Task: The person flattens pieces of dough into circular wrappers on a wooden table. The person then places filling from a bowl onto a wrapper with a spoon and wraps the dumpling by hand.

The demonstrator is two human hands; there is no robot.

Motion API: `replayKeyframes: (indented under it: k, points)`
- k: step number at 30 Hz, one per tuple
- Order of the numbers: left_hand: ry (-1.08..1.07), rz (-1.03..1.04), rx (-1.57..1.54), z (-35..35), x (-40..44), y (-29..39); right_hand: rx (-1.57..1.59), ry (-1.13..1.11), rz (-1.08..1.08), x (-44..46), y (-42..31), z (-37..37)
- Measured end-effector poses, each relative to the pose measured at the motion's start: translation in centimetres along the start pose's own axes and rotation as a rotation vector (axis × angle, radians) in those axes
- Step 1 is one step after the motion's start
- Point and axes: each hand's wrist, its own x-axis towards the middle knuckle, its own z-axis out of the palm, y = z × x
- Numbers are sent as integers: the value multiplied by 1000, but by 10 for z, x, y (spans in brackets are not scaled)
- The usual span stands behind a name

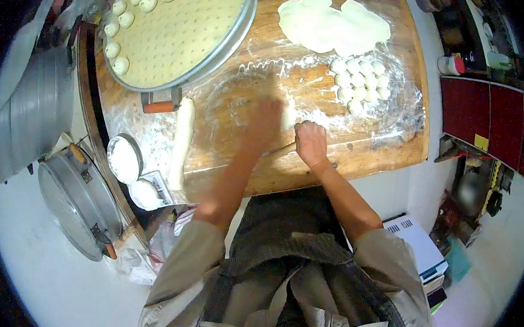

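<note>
My right hand is closed around a thin wooden rolling pin near the front of the wooden table. My left hand is smeared by motion to the left of it, so its fingers cannot be made out. A small pale piece of dough lies between and just beyond the hands. To the right sits a block of several small floured dough pieces. Behind them, thin flat dough wrappers overlap. A long dough rope lies on the left.
A large round steamer tray with several filled buns stands at the back left. A bowl of white flour and a small scale are at the left front. Another metal steamer leans beside the table.
</note>
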Motion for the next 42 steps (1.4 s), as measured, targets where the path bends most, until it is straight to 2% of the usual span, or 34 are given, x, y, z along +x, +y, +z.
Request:
replayKeyframes:
  k: [3,5,6,7,8,9,11,12,14,15,16,18,19,20,21,24,26,27,29,30,32,33,34,35,36,37,39,40,41,42]
  points:
    - [-12,101,115,16,-49,17,-9,-70,75,2,13,3]
    - [-38,58,44,0,-56,17,39,28,49,14,20,15]
    - [-64,-26,-38,-20,-47,19,33,278,3,30,18,26]
    - [-96,-142,-124,-43,-37,25,-4,135,136,51,11,17]
    - [-145,-243,-184,-60,-24,30,29,113,225,70,8,19]
    - [-207,-256,-171,-69,-14,31,32,103,234,77,5,20]
    - [-261,-92,-90,-62,1,20,17,150,141,88,4,13]
    - [-253,-86,-95,-54,-3,14,-22,99,103,79,4,9]
    - [-102,-414,-455,-35,-16,1,-11,57,48,26,7,4]
    - [-100,-413,-462,-29,-29,-12,10,11,2,11,7,2]
    - [-134,-549,-716,-34,-41,-22,2,11,4,11,8,1]
    - [-173,-695,-972,-38,-53,-20,30,-2,5,8,9,4]
    - [-78,-557,-801,-69,-45,6,-4,132,-20,23,9,19]
    - [22,-413,-630,-86,-39,22,1,144,60,45,2,23]
    - [24,-410,-630,-79,-32,18,0,165,136,69,-4,20]
    - [-188,-197,-327,-46,-16,3,31,213,74,100,-4,24]
    - [-240,-401,-557,-39,-17,-17,25,139,92,58,-4,22]
    - [-232,-399,-561,-42,-22,-23,25,56,104,38,-4,18]
    - [-15,-756,-966,-52,-50,-25,-11,-26,91,12,-8,5]
    - [-12,-758,-973,-61,-53,-17,-44,-102,81,8,-7,3]
    - [-17,-389,-645,-90,-52,5,-42,-38,116,42,-14,5]
    - [-26,-396,-643,-93,-49,7,-40,30,151,60,-19,9]
    - [-130,-379,-650,-92,-36,7,-38,28,154,75,-22,16]
    - [-227,-359,-659,-88,-24,8,10,125,152,91,-21,20]
    - [-195,-368,-523,-81,-15,10,53,224,145,99,-18,20]
    - [-193,-365,-529,-71,-17,5,46,225,144,91,-17,20]
    - [-11,-389,-603,-59,-23,-16,-3,87,163,63,-18,19]
    - [20,-594,-834,-58,-33,-24,-72,-25,159,39,-13,18]
    - [21,-595,-836,-35,-46,-38,-74,-27,157,31,-12,11]
    - [167,-829,-1121,-1,-66,-53,-46,-78,141,23,-13,5]
